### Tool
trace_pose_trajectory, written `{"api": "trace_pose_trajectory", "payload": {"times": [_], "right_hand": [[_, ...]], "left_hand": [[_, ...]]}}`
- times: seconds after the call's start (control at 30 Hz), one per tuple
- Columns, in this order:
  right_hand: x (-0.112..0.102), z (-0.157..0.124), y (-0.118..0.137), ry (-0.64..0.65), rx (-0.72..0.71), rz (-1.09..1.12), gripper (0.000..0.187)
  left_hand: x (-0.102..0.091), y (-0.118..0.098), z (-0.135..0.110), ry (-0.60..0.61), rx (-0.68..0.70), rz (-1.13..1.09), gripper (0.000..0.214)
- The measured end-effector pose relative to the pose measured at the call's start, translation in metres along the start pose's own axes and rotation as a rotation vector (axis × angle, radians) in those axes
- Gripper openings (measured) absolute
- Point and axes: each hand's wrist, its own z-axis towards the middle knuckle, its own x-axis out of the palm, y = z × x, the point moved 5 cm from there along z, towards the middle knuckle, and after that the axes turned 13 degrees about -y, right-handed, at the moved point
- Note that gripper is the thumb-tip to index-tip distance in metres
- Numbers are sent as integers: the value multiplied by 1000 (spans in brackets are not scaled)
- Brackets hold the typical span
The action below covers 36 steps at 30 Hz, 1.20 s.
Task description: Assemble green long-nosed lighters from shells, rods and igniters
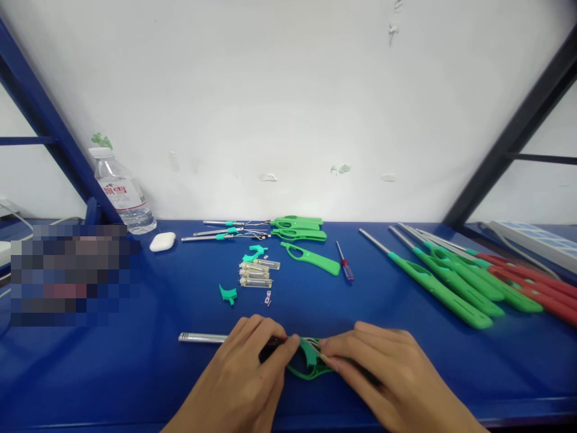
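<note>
Near the table's front edge lies a green long-reach lighter (306, 374) with its inner wires showing and its metal tube (202, 338) pointing left. My left hand (246, 367) is closed around the joint of tube and handle, thumb and forefinger pinching there. At the handle, my right hand (383, 367) pinches with thumb and fingertips beside the wires. Between both hands a teal trigger (310, 353) sits in the handle's loop. My fingers hide much of the handle. Just beyond are a loose teal trigger (229, 294) and several clear fuel tanks (255, 273).
Green handle shells (313, 258) and metal tubes with wires (211, 234) lie at the back. A screwdriver (345, 264) is right of them. Assembled green lighters (442, 291) and red lighters (541, 288) lie at right. A water bottle (124, 192) and white case (163, 242) stand left.
</note>
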Motion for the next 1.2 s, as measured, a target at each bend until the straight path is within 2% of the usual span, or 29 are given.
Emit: {"api": "trace_pose_trajectory", "payload": {"times": [0.27,0.43,0.8,1.03,1.2], "right_hand": [[-2,4,2,-4,8,12,28],[-1,3,2,7,14,16,28],[-3,3,2,20,22,23,26],[-3,3,2,16,20,20,27],[-3,6,3,8,10,21,30]], "left_hand": [[0,0,0,27,1,13,43],[-1,-1,2,-12,18,5,40],[-1,-2,0,-11,11,-4,42],[1,0,-1,28,4,13,42],[-1,-2,0,-3,8,9,42]]}}
